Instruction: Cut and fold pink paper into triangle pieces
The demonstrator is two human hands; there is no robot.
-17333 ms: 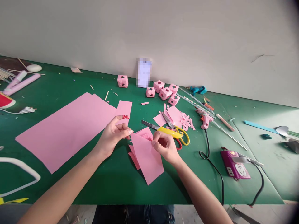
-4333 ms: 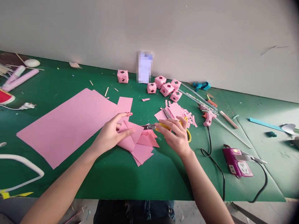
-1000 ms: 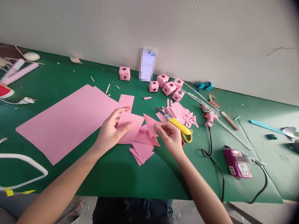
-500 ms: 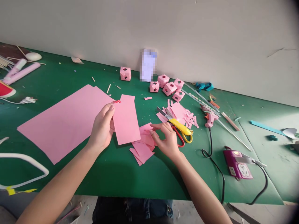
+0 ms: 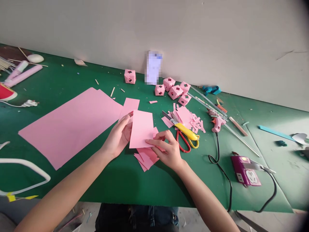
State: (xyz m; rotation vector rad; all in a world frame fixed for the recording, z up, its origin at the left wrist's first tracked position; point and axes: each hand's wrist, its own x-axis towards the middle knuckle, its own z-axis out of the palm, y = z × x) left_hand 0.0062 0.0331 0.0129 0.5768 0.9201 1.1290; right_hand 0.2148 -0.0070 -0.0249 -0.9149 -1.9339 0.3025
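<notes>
My left hand is closed on the left edge of a pink paper rectangle, which is tilted up above the table. A bit of red shows by its thumb; I cannot make out what it is. My right hand pinches the same rectangle at its lower right corner. Beneath lie several smaller pink paper pieces, partly hidden by the rectangle and my right hand. Behind my left hand lies another pink strip, next to a large pink sheet. Right of my right hand are red-handled scissors and a yellow cutter.
Folded pink paper shapes with diamond holes stand near the wall, beside a blurred phone. Paper scraps lie behind the scissors. To the right are a pink glue gun, clear glue sticks and a purple power socket with black cords.
My left hand has moved right with the paper rectangle, uncovering the strip behind. My right hand has shifted slightly down and left and now grips the rectangle's corner.
</notes>
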